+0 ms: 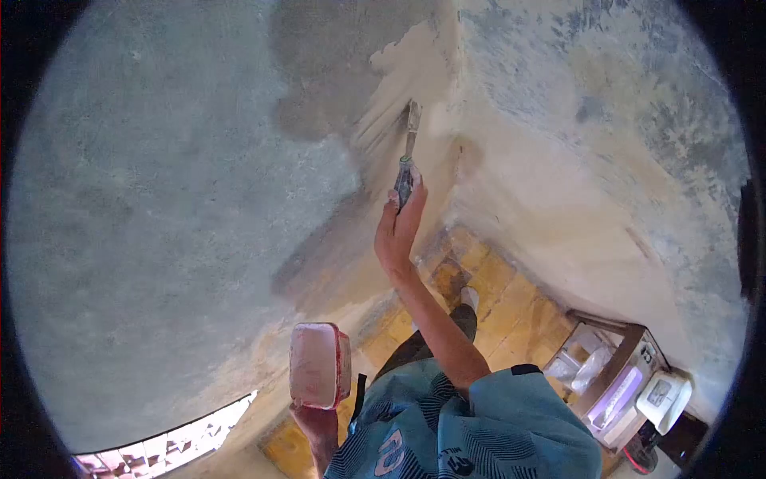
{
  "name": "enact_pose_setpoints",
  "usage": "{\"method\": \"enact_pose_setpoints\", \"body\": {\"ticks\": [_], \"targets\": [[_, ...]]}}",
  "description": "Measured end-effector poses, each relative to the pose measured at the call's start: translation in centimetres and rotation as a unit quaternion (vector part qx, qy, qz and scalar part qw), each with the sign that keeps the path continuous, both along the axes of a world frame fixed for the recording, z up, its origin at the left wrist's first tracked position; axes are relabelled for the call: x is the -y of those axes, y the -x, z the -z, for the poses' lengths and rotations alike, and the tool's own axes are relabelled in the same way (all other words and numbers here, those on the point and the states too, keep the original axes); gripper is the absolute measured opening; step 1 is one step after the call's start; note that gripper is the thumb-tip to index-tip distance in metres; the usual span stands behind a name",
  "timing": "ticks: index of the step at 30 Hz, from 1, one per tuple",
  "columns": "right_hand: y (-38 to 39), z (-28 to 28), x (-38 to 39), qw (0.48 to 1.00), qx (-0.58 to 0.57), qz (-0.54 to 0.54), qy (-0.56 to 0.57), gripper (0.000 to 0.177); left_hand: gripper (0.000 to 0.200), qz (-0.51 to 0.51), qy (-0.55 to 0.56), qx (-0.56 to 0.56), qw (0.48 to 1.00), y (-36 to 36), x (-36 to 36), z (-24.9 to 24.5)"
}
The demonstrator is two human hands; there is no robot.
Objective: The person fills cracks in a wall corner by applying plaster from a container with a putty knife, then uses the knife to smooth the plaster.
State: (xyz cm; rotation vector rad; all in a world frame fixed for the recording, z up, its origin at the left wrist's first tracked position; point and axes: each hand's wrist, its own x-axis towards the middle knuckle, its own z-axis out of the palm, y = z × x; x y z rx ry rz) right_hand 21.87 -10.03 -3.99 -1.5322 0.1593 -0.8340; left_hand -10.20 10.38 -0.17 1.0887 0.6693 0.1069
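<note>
My right hand (405, 203) is closed round the dark handle of a putty knife (412, 132). The knife's blade points up and lies against or close to the wall, beside the corner. Streaks of pale beige plaster (391, 112) show around the blade, next to a darker grey-brown patch (319, 72). Low on the left, my left hand (317, 423) grips the lower end of a red-rimmed plastic tub (314, 366). The tub's whitish inside faces the camera.
The blue-grey left wall (159, 199) meets the right wall (574, 160) at a corner above yellow floor tiles (499, 279). A wood-framed cabinet (610, 367) and a white appliance (664, 399) stand at the lower right. A bright grille opening (175, 447) is at the lower left.
</note>
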Motion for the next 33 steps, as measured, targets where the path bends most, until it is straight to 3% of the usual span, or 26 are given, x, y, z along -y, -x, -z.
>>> {"method": "enact_pose_setpoints", "body": {"ticks": [1, 3, 5, 7, 9, 11, 17, 19, 21, 23, 25, 27, 30, 33], "targets": [[-0.1, 0.3, -0.2, 1.000, -0.002, 0.002, 0.001, 0.049, 0.057, 0.015, -0.053, -0.009, 0.998, 0.1, -0.2, 0.3], [-0.2, 0.5, -0.9, 1.000, -0.003, 0.004, 0.005, 0.050, 0.058, 0.010, -0.059, -0.016, 0.998, 0.0, -0.5, 0.4], [0.5, 0.4, -2.2, 1.000, -0.026, 0.010, -0.008, 0.050, 0.059, -0.028, 0.035, -0.014, 0.999, -0.1, -0.5, -0.3], [1.9, 0.4, -3.4, 0.999, -0.037, -0.004, -0.015, 0.051, 0.061, 0.011, -0.074, -0.044, 0.996, 0.1, -0.4, -0.8], [3.3, 0.3, -4.1, 0.998, -0.034, -0.040, -0.020, 0.051, 0.062, 0.004, -0.066, -0.043, 0.997, 0.0, -0.5, -0.6], [4.0, 0.4, -4.2, 0.998, -0.028, -0.044, -0.041, 0.051, 0.061, -0.048, 0.057, -0.014, 0.997, -0.2, -1.0, 0.0], [-0.3, -0.7, -0.6, 0.997, -0.004, -0.002, -0.073, 0.052, 0.060, -0.048, 0.057, -0.031, 0.997, -0.9, 0.0, -1.3], [-0.7, -1.2, -0.5, 0.998, -0.003, -0.003, -0.062, 0.050, 0.057, 0.027, -0.154, -0.069, 0.985, -0.7, 0.2, -1.2], [-1.0, -1.0, -0.9, 0.999, -0.032, 0.005, -0.028, 0.046, 0.055, 0.025, -0.144, -0.060, 0.987, -0.4, 0.0, -0.9], [0.1, -0.8, -2.5, 0.999, -0.029, 0.013, -0.020, 0.048, 0.052, -0.058, 0.085, -0.001, 0.995, 0.0, -0.6, -0.5], [1.9, -0.3, -4.6, 1.000, -0.027, 0.003, -0.015, 0.050, 0.050, -0.026, -0.026, -0.024, 0.999, -0.1, -0.4, -0.3], [4.3, 0.4, -7.0, 0.999, -0.030, -0.024, -0.018, 0.052, 0.050, -0.008, -0.071, -0.037, 0.997, 0.0, -0.6, -0.4], [6.9, -0.2, -7.8, 0.994, -0.004, -0.093, -0.065, 0.052, 0.052, -0.016, -0.024, -0.035, 0.999, 0.1, -1.1, -0.5], [6.0, -0.4, -6.2, 0.997, 0.026, -0.038, -0.067, 0.050, 0.053, -0.040, 0.032, -0.024, 0.998, 0.0, -1.5, -0.3]]}}
